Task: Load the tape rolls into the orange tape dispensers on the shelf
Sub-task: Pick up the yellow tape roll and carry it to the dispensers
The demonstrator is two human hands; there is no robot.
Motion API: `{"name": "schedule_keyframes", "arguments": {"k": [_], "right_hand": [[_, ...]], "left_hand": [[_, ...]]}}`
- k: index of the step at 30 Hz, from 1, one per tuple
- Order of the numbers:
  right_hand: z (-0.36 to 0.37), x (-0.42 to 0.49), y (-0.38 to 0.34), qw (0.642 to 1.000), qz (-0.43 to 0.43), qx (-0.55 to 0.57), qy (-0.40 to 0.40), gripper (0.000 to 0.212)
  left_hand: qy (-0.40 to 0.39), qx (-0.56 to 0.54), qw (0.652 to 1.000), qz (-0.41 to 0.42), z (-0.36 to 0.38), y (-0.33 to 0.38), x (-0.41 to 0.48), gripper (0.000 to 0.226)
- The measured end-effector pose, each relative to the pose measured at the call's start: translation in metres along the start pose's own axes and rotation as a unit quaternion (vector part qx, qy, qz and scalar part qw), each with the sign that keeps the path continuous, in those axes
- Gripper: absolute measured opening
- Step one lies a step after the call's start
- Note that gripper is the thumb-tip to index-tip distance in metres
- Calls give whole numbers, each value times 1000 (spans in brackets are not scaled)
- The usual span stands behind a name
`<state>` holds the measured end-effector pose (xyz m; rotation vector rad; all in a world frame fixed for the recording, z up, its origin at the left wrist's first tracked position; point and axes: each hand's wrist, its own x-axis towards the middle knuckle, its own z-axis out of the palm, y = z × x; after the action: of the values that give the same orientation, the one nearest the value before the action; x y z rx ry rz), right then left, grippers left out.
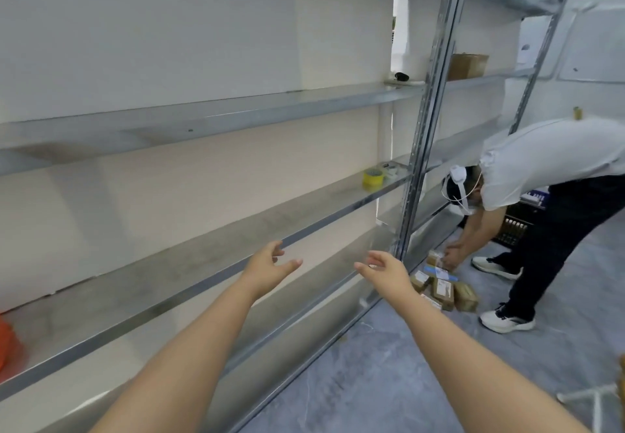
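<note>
A yellow tape roll [373, 178] stands at the far right end of the middle metal shelf [209, 263], with a clear tape roll [389, 168] just behind it. An orange object [8, 344], cut off by the frame, sits at the left end of the same shelf. My left hand [270, 267] and my right hand [385, 272] are stretched out in front of the shelf edge, fingers spread and holding nothing. Both hands are well short of the tape rolls.
A person in a white shirt [548, 169] bends over at the right, handling small cardboard parcels [443, 289] on the grey floor. A shelf upright [426, 118] divides the racks. A brown box [468, 66] sits on an upper shelf.
</note>
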<state>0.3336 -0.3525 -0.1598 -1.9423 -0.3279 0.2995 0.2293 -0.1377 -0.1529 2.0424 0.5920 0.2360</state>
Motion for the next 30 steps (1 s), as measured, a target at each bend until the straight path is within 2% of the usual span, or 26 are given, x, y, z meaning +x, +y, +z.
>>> {"name": "schedule_keyframes", "arguments": {"k": [11, 16, 24, 30], "right_hand": [[-114, 114, 5, 1000, -23, 4, 4, 64], [-153, 155, 14, 1000, -18, 2, -5, 70], [-177, 235, 40, 999, -5, -24, -35, 73], [-183, 329, 43, 997, 0, -40, -62, 74]], "left_hand": [[11, -80, 996, 23, 104, 101, 115, 80], [-23, -98, 995, 25, 153, 128, 150, 85], [-48, -88, 995, 14, 196, 136, 223, 88], [-45, -67, 997, 1, 220, 128, 305, 92]]}}
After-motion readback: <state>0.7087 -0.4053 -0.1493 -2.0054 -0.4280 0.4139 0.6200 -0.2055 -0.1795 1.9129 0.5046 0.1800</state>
